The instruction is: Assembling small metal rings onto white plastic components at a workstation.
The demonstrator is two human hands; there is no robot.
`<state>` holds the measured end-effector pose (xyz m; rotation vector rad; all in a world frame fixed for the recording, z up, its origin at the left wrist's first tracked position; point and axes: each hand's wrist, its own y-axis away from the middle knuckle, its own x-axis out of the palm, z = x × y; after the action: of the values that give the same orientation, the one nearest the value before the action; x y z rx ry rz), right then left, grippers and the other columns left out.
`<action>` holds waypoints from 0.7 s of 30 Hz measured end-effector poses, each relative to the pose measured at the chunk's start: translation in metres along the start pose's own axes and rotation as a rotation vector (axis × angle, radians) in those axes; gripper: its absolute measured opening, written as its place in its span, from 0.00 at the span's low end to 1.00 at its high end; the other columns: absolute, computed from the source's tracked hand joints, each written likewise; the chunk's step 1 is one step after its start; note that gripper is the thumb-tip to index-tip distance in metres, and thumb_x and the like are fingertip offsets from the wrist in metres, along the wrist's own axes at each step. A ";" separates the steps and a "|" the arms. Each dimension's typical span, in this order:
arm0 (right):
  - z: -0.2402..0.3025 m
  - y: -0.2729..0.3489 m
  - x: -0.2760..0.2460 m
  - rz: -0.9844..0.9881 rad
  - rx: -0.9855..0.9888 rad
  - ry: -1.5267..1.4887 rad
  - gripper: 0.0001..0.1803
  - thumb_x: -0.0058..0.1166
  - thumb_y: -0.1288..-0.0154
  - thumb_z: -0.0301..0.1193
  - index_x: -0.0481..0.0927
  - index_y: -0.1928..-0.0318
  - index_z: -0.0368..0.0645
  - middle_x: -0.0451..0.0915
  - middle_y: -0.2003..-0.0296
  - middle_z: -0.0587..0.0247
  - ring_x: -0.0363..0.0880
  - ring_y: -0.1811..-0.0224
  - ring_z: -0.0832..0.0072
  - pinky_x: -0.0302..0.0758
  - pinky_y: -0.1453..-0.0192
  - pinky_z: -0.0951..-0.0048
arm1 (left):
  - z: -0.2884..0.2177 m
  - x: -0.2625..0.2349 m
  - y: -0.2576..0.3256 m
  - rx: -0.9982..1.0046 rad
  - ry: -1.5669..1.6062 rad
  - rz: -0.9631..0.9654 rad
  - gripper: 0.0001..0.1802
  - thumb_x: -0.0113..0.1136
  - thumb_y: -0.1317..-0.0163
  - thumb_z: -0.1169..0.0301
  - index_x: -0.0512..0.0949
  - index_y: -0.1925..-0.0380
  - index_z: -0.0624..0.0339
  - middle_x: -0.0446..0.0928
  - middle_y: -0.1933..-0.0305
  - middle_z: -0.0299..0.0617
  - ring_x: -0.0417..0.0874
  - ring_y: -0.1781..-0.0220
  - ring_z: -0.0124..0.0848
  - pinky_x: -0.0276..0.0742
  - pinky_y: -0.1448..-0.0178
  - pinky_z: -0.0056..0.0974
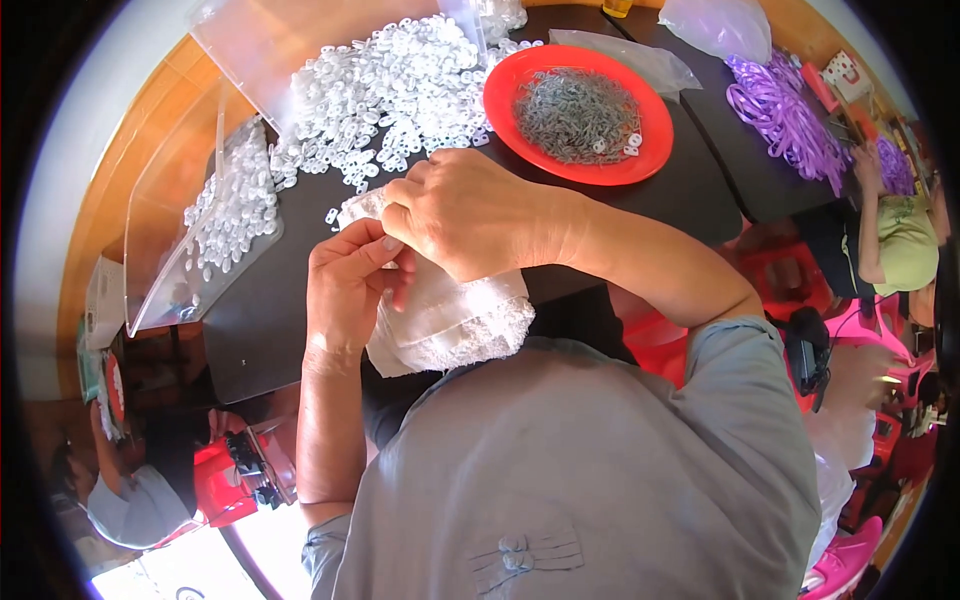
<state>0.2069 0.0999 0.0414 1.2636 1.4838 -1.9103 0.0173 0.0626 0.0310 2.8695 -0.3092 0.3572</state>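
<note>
My left hand and my right hand meet in front of my chest, over a folded white cloth at the table's near edge. The left thumb and forefinger are pressed together against the right hand's fingers. The right fingers are curled in, its back turned up. Whatever lies between the fingertips is hidden or too small to make out. Just beyond them spreads a big heap of small white plastic pieces with holes. To the right, a red plate carries a pile of thin grey metal pieces.
A clear plastic bin holds more white pieces at the left of the dark table. Purple ribbon strips and a clear plastic bag lie at the far right. Other people sit at left and right.
</note>
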 end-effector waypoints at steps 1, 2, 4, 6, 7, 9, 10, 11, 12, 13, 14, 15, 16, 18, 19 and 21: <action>0.000 0.001 0.002 -0.042 -0.003 -0.034 0.06 0.54 0.47 0.30 0.73 0.72 0.41 0.76 0.70 0.61 0.78 0.70 0.65 0.75 0.64 0.63 | -0.001 0.000 -0.001 -0.004 -0.003 -0.006 0.08 0.56 0.36 0.74 0.78 0.65 0.71 0.78 0.74 0.46 0.77 0.78 0.30 0.70 0.79 0.31; 0.000 0.000 0.002 -0.044 -0.012 -0.047 0.06 0.54 0.47 0.30 0.73 0.72 0.41 0.76 0.70 0.61 0.78 0.70 0.65 0.75 0.64 0.63 | -0.002 -0.001 -0.001 0.002 0.014 0.002 0.08 0.55 0.37 0.75 0.78 0.66 0.71 0.78 0.74 0.46 0.77 0.78 0.30 0.70 0.79 0.32; 0.001 -0.001 -0.003 -0.042 0.030 -0.077 0.07 0.56 0.49 0.31 0.78 0.71 0.40 0.81 0.69 0.58 0.83 0.65 0.63 0.78 0.60 0.62 | -0.003 -0.001 -0.002 0.008 0.032 -0.011 0.08 0.55 0.39 0.75 0.78 0.67 0.72 0.78 0.74 0.47 0.78 0.78 0.31 0.71 0.80 0.32; 0.001 0.001 -0.003 -0.054 0.037 -0.045 0.06 0.56 0.48 0.30 0.78 0.71 0.40 0.80 0.68 0.59 0.82 0.65 0.63 0.77 0.59 0.62 | -0.002 0.002 -0.003 0.045 0.010 0.005 0.08 0.54 0.40 0.75 0.78 0.68 0.72 0.78 0.75 0.47 0.78 0.77 0.31 0.70 0.80 0.31; 0.000 0.002 -0.002 -0.054 0.034 -0.030 0.07 0.55 0.48 0.30 0.78 0.70 0.40 0.80 0.69 0.60 0.82 0.65 0.63 0.77 0.59 0.62 | -0.001 0.003 -0.004 0.030 0.003 -0.015 0.08 0.54 0.41 0.75 0.78 0.69 0.71 0.78 0.75 0.47 0.78 0.78 0.31 0.70 0.81 0.32; -0.001 0.004 0.002 -0.085 0.024 -0.003 0.06 0.55 0.48 0.29 0.76 0.69 0.41 0.78 0.70 0.61 0.80 0.67 0.64 0.76 0.61 0.62 | -0.001 0.003 -0.006 0.026 0.008 -0.038 0.08 0.54 0.41 0.75 0.78 0.70 0.72 0.78 0.76 0.47 0.78 0.78 0.31 0.70 0.81 0.32; -0.001 0.004 0.006 -0.087 0.012 -0.019 0.06 0.55 0.48 0.29 0.76 0.69 0.41 0.78 0.70 0.61 0.80 0.67 0.64 0.76 0.61 0.62 | 0.000 0.002 -0.006 0.023 0.013 -0.038 0.09 0.54 0.41 0.75 0.78 0.70 0.72 0.78 0.76 0.47 0.77 0.79 0.31 0.69 0.81 0.32; -0.002 0.005 0.009 -0.119 0.025 -0.005 0.06 0.55 0.48 0.29 0.75 0.70 0.41 0.77 0.71 0.62 0.80 0.68 0.64 0.76 0.62 0.62 | 0.001 0.002 -0.008 0.037 0.030 -0.036 0.09 0.53 0.41 0.75 0.78 0.71 0.72 0.78 0.76 0.47 0.77 0.79 0.31 0.69 0.80 0.32; -0.003 0.005 0.011 -0.151 0.040 0.010 0.06 0.55 0.48 0.29 0.74 0.71 0.42 0.76 0.71 0.62 0.79 0.69 0.64 0.75 0.63 0.62 | 0.001 0.002 -0.008 0.038 0.030 -0.050 0.09 0.53 0.41 0.75 0.78 0.71 0.72 0.78 0.76 0.47 0.77 0.79 0.31 0.69 0.80 0.32; -0.004 0.004 0.014 -0.206 0.037 -0.011 0.06 0.55 0.48 0.28 0.72 0.71 0.43 0.75 0.72 0.63 0.78 0.70 0.65 0.75 0.66 0.64 | 0.001 0.003 -0.008 0.043 0.061 -0.069 0.09 0.53 0.41 0.75 0.78 0.71 0.72 0.77 0.76 0.47 0.77 0.79 0.32 0.70 0.80 0.33; -0.002 0.003 0.014 -0.204 0.032 -0.020 0.06 0.55 0.48 0.28 0.72 0.71 0.43 0.75 0.72 0.63 0.78 0.70 0.65 0.75 0.66 0.64 | 0.002 0.004 -0.008 0.046 0.093 -0.085 0.10 0.52 0.41 0.75 0.78 0.71 0.72 0.77 0.76 0.47 0.77 0.79 0.32 0.70 0.80 0.33; -0.001 0.001 0.013 -0.222 0.062 -0.070 0.07 0.57 0.49 0.24 0.73 0.68 0.42 0.73 0.72 0.62 0.77 0.70 0.63 0.74 0.66 0.63 | 0.003 0.005 -0.009 0.062 0.105 -0.121 0.10 0.52 0.40 0.75 0.78 0.70 0.73 0.77 0.76 0.48 0.77 0.79 0.32 0.69 0.79 0.34; 0.000 0.000 0.013 -0.238 0.093 -0.119 0.10 0.59 0.50 0.21 0.74 0.66 0.41 0.72 0.71 0.61 0.76 0.70 0.61 0.73 0.67 0.63 | 0.004 0.007 -0.009 0.060 0.106 -0.129 0.10 0.52 0.40 0.75 0.78 0.70 0.73 0.77 0.76 0.48 0.77 0.79 0.32 0.69 0.79 0.34; -0.003 0.000 0.016 -0.234 0.113 -0.148 0.12 0.59 0.51 0.18 0.75 0.65 0.41 0.73 0.72 0.60 0.76 0.70 0.61 0.73 0.68 0.64 | 0.004 0.009 -0.010 0.084 0.155 -0.133 0.10 0.51 0.40 0.75 0.78 0.69 0.73 0.78 0.76 0.48 0.78 0.79 0.33 0.70 0.79 0.34; -0.003 0.000 0.016 -0.242 0.140 -0.197 0.11 0.58 0.50 0.17 0.75 0.64 0.40 0.73 0.71 0.59 0.76 0.70 0.61 0.73 0.68 0.63 | 0.005 0.009 -0.010 0.089 0.208 -0.099 0.10 0.52 0.40 0.75 0.78 0.68 0.73 0.78 0.76 0.49 0.78 0.78 0.33 0.71 0.79 0.34; -0.002 0.000 0.016 -0.224 0.201 -0.296 0.12 0.55 0.48 0.14 0.75 0.63 0.39 0.75 0.70 0.57 0.77 0.69 0.59 0.73 0.67 0.63 | 0.006 0.011 -0.010 0.074 0.214 -0.145 0.10 0.52 0.40 0.75 0.78 0.68 0.73 0.77 0.76 0.48 0.78 0.78 0.33 0.71 0.79 0.34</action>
<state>0.2001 0.1051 0.0279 0.8694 1.3523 -2.3246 0.0313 0.0692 0.0265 2.8691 -0.0498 0.6530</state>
